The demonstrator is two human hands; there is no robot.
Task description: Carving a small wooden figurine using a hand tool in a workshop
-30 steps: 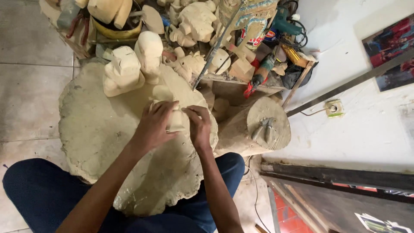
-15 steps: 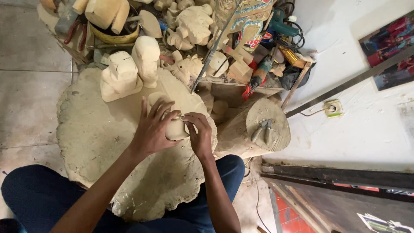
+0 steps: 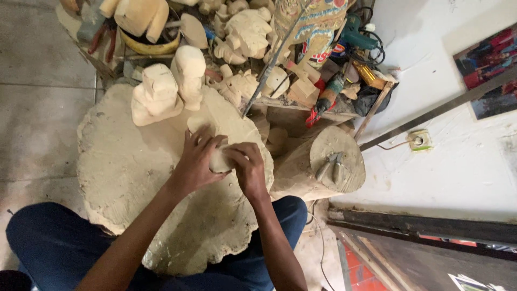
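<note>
Your left hand point(image 3: 195, 164) and right hand point(image 3: 249, 168) meet on a small pale wood block point(image 3: 218, 160), which sits between them on the far right part of the big, pale slab table point(image 3: 124, 172) that lies over your knees. The left grip is closed on the block from its left and far side, fingers curled over the top. The right grip closes on it from the right and near side, fingertips pinching its edge. So the block lies right inside both grips, with only a sliver of it showing between your fingers. Its long axis seems to run from far to near, though your hands cover too much of it to be sure. Both hands are equally close, each touching it.

Just beyond your left fingers, farther on the table, two rough-carved pale wooden figures point(image 3: 167, 89) stand upright, apart from the block. To the right of your right hand, off the table's edge, a round log stump point(image 3: 323, 161) lies with a pair of pliers point(image 3: 331, 164) on its cut face. Farther off is a heap of wood offcuts point(image 3: 242, 37) and hand tools
</note>
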